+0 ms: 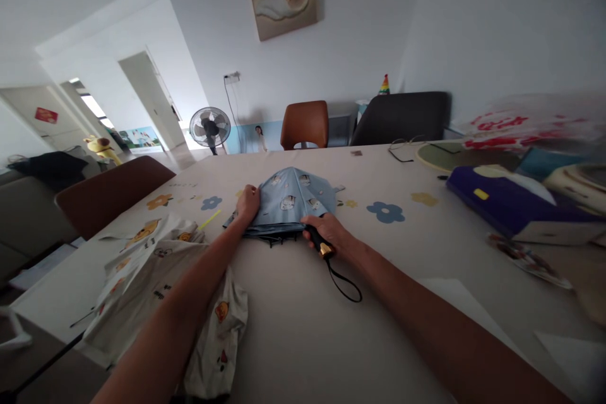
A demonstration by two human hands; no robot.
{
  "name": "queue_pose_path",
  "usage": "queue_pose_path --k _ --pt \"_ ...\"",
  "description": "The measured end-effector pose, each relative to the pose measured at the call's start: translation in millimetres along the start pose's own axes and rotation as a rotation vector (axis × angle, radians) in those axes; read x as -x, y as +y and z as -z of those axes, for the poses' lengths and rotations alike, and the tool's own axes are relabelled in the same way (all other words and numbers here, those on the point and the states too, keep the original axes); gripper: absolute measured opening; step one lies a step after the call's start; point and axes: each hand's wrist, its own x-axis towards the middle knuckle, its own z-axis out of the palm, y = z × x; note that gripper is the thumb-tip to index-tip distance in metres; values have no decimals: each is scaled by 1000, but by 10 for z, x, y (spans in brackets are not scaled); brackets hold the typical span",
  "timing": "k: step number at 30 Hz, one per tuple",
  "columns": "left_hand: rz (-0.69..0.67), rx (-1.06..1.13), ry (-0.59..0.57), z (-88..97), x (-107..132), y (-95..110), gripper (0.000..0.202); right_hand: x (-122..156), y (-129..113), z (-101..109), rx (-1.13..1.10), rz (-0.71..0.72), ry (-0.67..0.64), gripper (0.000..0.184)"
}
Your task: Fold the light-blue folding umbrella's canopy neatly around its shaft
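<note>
A light-blue umbrella [293, 192] with printed animal faces lies partly folded on the table, its dark rib ends showing along the near edge. My right hand [334, 233] is closed round its black handle, which has a gold-coloured band and a black wrist loop [348, 287]. At the umbrella's left side, my left hand [249, 202] has curled fingers against the blue fabric; the fingertips are partly hidden. Beneath and beside my left forearm lies a second umbrella [156, 271], cream and grey-brown with cartoon prints, loosely collapsed, its black shaft sticking out past the table's left edge.
The table [303, 328] has a flower-print cover. On its right are a purple tissue box [502, 202], eyeglasses [402, 150], a red-printed plastic bag [521, 123] and white paper [459, 303]. Chairs [305, 123] and a standing fan [209, 127] are beyond the far side.
</note>
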Motion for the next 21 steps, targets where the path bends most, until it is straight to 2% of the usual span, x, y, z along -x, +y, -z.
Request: queue_pose_path --k 2,5,6,8,10,13,18,21 --pt "-85 -66 62 25 104 68 35 -19 11 -3 -5 -1 2 16" --pt "-393 -134 177 21 285 280 37 -26 16 -16 20 14 21 16" --pt "-494 -117 173 -5 348 366 37 -21 15 -22 32 20 33 15" --pt "-602 -43 79 -92 466 521 41 -8 11 -30 49 23 51 14" --pt "-613 -3 -47 -202 562 612 47 4 9 -32 54 22 52 12" --pt "-543 7 -181 -322 640 604 51 10 12 -29 36 21 34 13" --pt "-407 -5 -205 -344 647 493 56 -2 1 -24 -33 15 26 13" --pt "-376 -23 -228 -337 651 494 58 -27 -33 -13 -68 -44 34 13"
